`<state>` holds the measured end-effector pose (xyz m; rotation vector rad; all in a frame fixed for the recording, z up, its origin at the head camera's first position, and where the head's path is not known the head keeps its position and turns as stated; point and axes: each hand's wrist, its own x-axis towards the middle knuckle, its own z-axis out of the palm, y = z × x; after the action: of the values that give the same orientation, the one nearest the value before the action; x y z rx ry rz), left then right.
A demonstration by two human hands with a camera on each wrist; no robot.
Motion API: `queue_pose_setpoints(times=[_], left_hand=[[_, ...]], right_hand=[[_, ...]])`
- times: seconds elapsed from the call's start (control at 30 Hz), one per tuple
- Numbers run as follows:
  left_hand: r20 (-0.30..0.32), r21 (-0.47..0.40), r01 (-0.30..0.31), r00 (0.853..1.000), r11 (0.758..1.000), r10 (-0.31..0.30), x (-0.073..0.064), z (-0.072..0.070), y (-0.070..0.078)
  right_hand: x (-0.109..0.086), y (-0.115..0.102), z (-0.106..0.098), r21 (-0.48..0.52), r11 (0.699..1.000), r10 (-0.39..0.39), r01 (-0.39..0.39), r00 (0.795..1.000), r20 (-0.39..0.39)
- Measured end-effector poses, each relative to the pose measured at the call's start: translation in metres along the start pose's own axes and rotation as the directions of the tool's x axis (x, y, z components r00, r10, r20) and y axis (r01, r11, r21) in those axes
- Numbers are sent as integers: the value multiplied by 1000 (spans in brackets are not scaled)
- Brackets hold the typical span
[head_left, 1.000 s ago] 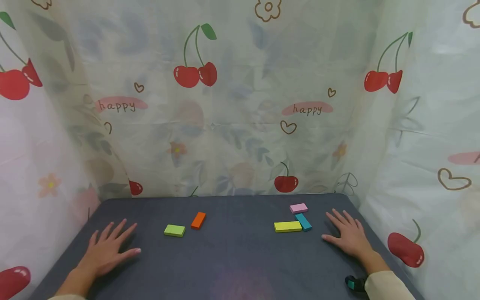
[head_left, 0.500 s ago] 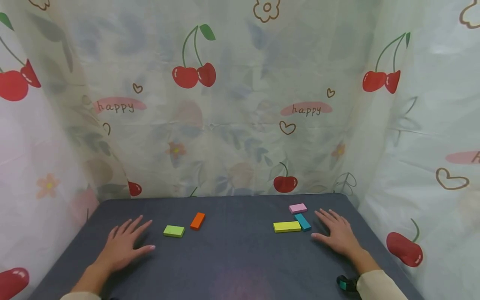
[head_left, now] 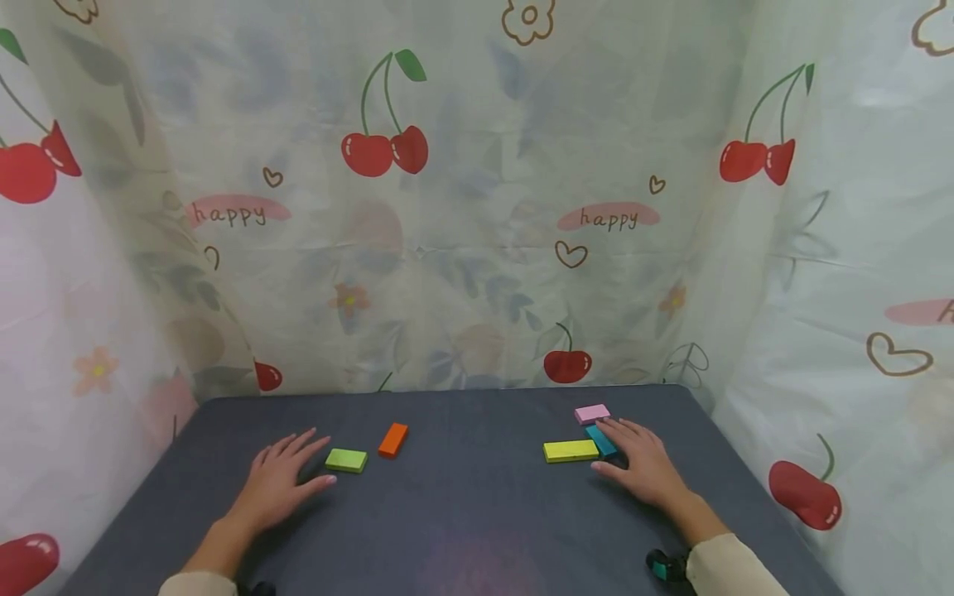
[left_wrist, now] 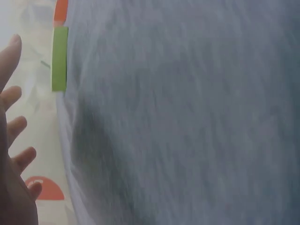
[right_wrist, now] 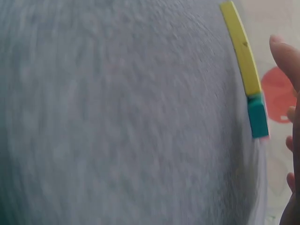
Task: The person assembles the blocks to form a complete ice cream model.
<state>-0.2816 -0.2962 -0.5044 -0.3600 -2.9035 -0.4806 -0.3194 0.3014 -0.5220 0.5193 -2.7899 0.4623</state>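
Observation:
In the head view my left hand hovers with spread fingers just left of a light green block. An orange block lies a little behind that one, to its right. My right hand is over the right side of the table, its fingertips partly covering a blue block. A longer yellow block lies against the blue one's left side, and a pink block sits just behind. Both hands hold nothing. The wrist views show the green block and the yellow block apart from the fingers.
The blocks lie on a dark grey table with rounded far corners. A curtain printed with cherries hangs behind it and along both sides. A black wrist strap shows by the right sleeve.
Both hands have moved inward: the left rightward to beside the green block, the right leftward until it overlaps the blue block. The blocks have stayed in place.

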Motion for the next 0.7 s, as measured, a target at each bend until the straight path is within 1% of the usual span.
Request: queue_pose_setpoints(times=[0.13, 0.37, 0.5, 0.7], left_hand=[[-17, -17, -9, 1000, 1000, 9, 6, 6, 8], [-47, 1, -14, 999, 1000, 14, 15, 13, 17], [-48, 3, -9, 999, 1000, 9, 18, 14, 22], [-36, 6, 2, 999, 1000, -2, 20, 17, 25]], right_hand=[[5, -8, 4, -2, 999, -38, 38, 999, -5], [13, -22, 10, 9, 996, -93, 93, 996, -11], [17, -25, 14, 2, 994, -108, 108, 994, 3], [17, -28, 17, -21, 992, -125, 125, 992, -8]])
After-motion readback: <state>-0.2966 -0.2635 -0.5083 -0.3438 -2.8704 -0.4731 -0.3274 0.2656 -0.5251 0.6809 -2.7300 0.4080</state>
